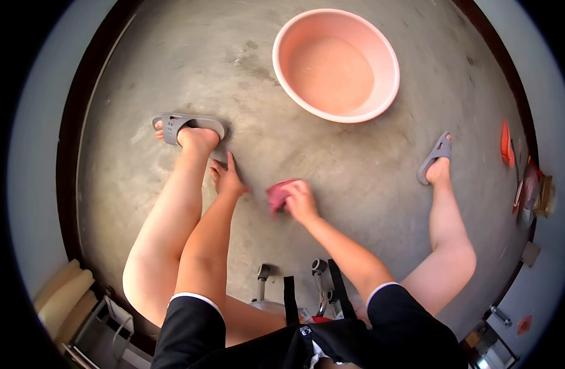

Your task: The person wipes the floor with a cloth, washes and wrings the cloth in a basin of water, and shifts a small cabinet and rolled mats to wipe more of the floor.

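A crumpled dark pink cloth (279,195), slightly blurred, is in my right hand (303,202), low over the grey concrete floor (356,221). Whether the cloth touches the floor I cannot tell. My left hand (228,178) holds nothing; its fingers are apart, one stretched out toward the grey slipper (210,123) on my left foot. Beyond both hands stands a round pink basin (381,101) with some cloudy liquid in it.
My right foot wears another grey slipper (435,161). Chair casters (319,267) are beneath me. Along the right wall lie an orange-red slipper-like item (506,144) and several bagged things (529,187). A metal rack (107,329) stands at lower left.
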Motion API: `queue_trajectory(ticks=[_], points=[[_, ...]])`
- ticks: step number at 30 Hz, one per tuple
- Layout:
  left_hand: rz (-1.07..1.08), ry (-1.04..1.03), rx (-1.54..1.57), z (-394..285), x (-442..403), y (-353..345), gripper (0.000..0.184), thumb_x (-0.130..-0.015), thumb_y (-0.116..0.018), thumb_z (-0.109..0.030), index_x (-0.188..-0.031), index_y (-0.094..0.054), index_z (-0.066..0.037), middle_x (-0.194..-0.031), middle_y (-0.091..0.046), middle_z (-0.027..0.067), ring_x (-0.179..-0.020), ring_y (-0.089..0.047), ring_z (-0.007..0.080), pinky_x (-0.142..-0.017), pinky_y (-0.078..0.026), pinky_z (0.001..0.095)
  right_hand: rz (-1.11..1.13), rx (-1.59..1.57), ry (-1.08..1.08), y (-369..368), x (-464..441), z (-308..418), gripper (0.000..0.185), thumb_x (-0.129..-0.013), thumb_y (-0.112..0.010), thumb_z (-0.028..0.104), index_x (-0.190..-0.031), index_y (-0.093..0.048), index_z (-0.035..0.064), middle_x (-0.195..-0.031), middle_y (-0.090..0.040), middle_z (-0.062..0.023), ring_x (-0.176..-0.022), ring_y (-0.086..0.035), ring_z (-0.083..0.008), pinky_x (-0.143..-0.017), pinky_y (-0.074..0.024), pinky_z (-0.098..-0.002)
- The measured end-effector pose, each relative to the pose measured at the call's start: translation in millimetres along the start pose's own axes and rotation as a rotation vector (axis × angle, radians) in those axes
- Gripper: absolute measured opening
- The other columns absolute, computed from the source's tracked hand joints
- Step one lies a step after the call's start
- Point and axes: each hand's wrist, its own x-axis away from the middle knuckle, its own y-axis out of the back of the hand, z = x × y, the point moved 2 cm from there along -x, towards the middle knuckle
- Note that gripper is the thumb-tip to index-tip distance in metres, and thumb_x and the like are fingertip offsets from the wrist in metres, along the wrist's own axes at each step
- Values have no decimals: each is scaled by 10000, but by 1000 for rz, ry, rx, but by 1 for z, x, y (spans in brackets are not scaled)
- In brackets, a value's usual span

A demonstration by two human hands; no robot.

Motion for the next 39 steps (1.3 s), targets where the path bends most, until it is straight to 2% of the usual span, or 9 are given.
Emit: queue_trajectory(ticks=[5,10,15,20,24,30,33,36,39], points=[[-85,-106,112,15,-4,-25,1293,-501,-894,-166,-1473,-52,-299,-1523,72,190,-1402,-8,394,-1065,-312,482,-702,282,-440,106,-53,-89,354,-794,-531,43,-1144,-578,21,-1099,-566,-206,-1038,-521,-352,-916,-409,-434],[-65,-106,111,11,-4,-20,1239,-531,-876,-146,-1470,-81,-297,-1524,58,180,-1402,-21,386,-1048,-342,491,-695,405,-1144,85,-141,-99,459,-792,-616,172,-1229,-490,108,-1215,-417,-252,-1080,-452,-458,-933,-396,-512],[-45,-94,94,11,2,-13,1232,-526,-877,-149,-1469,-96,-289,-1522,44,187,-1397,-43,398,-1031,-366,492,-370,562,-420,-18,-144,-19,508,-713,-658,81,-1189,-518,186,-1128,-459,-145,-1058,-440,-364,-865,-402,-486],[-59,-82,98,11,-5,-26,1235,-520,-875,-137,-1468,-101,-301,-1523,43,185,-1395,-53,406,-1013,-382,496,375,352,69,-29,-53,12,409,-666,-641,0,-1028,-610,188,-1045,-497,-59,-1016,-475,-282,-853,-421,-433],[-137,-100,113,13,-5,-27,1234,-524,-871,-124,-1469,-98,-305,-1527,43,174,-1400,-35,393,-1021,-368,499,143,99,95,14,-45,-11,386,-675,-536,-53,-1011,-623,116,-1014,-529,-104,-974,-502,-309,-877,-422,-416],[-38,-73,119,8,4,-15,1235,-529,-873,-120,-1469,-94,-306,-1527,50,171,-1404,-17,381,-1041,-348,501,-370,301,-543,115,-66,-140,462,-702,-580,-30,-1133,-596,137,-1114,-536,-174,-1030,-528,-351,-912,-421,-437],[-45,-74,123,9,1,-14,1258,-512,-883,-130,-1469,-86,-311,-1526,53,172,-1404,-17,381,-1042,-351,502,-190,398,-213,63,-46,-85,416,-690,-591,-23,-1061,-585,165,-1045,-551,-153,-1007,-520,-360,-857,-427,-459],[-67,-81,125,12,-2,-21,1280,-490,-892,-140,-1468,-86,-320,-1527,43,169,-1403,-30,381,-1037,-359,503,235,482,-305,-4,5,-10,438,-687,-684,54,-1055,-578,265,-1099,-481,-57,-1089,-441,-300,-883,-397,-449],[-93,-82,124,12,-2,-21,1297,-466,-900,-149,-1466,-94,-332,-1527,16,163,-1398,-59,382,-1036,-366,495,305,137,-215,-28,32,7,347,-687,-549,-57,-949,-640,152,-973,-532,-94,-1032,-499,-279,-900,-420,-386]])
